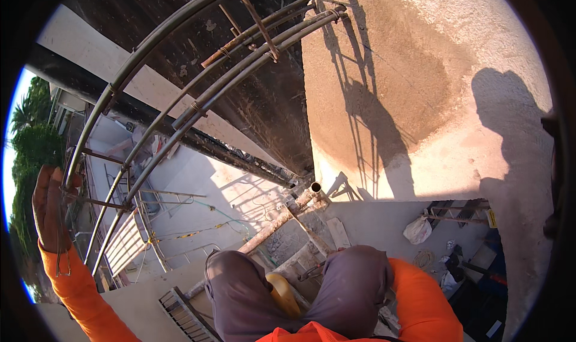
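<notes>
Beside the left end of a curved rebar cage [157, 120], my left hand [49, 210] is raised close to the outer bar and a short cross bar. Its fingers are curled, and a few thin tie wires [62, 263] run from it down over the orange cuff. Whether the fingers also touch the bar, I cannot tell. Wire ties join the cage's long bars to short cross bars. My right arm [425, 300], in an orange sleeve, bends beside my right knee, and its hand is hidden.
I am perched high, knees bent, above scaffold pipes [267, 229] and planks. A rough plastered wall [390, 90] stands at right, a dark beam [240, 102] ahead. Far below are a metal frame [150, 234], a white sack [417, 230] and a ladder [459, 213].
</notes>
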Demonstrator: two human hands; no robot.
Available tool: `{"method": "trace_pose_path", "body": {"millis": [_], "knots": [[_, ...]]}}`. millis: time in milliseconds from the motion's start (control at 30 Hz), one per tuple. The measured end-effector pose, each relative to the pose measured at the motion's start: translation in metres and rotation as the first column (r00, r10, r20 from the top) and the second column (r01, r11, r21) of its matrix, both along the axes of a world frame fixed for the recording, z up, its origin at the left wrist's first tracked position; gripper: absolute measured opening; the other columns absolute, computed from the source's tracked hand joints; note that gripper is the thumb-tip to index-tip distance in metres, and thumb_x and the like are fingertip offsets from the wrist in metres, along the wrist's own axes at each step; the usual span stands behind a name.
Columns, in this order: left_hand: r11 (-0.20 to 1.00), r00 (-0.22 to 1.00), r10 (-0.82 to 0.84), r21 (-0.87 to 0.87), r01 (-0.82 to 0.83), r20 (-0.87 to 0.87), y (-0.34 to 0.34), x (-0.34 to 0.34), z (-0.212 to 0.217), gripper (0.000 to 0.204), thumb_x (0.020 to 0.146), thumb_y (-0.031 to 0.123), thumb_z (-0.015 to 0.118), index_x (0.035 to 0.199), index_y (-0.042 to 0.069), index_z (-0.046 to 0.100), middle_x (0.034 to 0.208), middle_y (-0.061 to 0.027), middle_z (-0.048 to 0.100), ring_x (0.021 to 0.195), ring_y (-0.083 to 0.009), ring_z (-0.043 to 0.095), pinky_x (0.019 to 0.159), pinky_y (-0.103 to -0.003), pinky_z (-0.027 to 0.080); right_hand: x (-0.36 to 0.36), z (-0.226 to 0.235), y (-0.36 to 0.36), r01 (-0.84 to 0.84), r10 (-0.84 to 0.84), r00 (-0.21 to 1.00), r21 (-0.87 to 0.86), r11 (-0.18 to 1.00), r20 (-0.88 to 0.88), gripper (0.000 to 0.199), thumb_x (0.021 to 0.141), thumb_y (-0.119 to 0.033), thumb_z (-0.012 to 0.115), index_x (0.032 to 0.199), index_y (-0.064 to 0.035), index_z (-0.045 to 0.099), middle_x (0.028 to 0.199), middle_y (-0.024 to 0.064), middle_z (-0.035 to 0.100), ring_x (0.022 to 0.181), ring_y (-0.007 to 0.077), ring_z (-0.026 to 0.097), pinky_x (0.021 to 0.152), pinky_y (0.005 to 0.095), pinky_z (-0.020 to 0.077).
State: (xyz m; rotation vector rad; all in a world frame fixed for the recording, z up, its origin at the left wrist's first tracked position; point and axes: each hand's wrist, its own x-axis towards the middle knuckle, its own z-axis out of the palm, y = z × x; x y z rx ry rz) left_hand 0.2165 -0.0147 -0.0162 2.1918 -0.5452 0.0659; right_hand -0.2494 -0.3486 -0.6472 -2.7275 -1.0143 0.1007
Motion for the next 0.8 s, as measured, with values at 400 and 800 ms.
{"method": "trace_pose_path", "body": {"millis": [400,800], "knots": [[0.995,0.809,0.074,-0.095,-0.023,0.584,-0.07,-0.096,0.005,0.032,0.11,0.028,0.048,0.1,0.0,0.059,0.092,-0.0058,0.059,0.084,-0.0111,0.05,0.081,-0.029,0.042,0.037,0.06,-0.08,0.645,-0.477,0.755,0.383,0.661,-0.449,0.043,0.105,-0.042,0.058,0.134,-0.0093,0.063,0.125,0.0144,0.066,0.114,0.0282,0.063,0.096,0.0441,0.0526],[0.845,0.941,-0.337,-0.439,0.307,0.01,-0.231,-0.18,-0.163,0.016,0.104,0.012,0.062,0.104,-0.003,0.068,0.068,-0.0043,0.064,0.06,-0.0106,0.061,0.058,-0.026,0.047,0.144,0.415,-0.024,0.526,-0.053,0.831,0.813,-0.249,-0.554,0.074,0.107,-0.057,0.047,0.148,0.0041,0.048,0.126,0.0133,0.067,0.117,0.0193,0.063,0.099,0.0347,0.0494]]}}
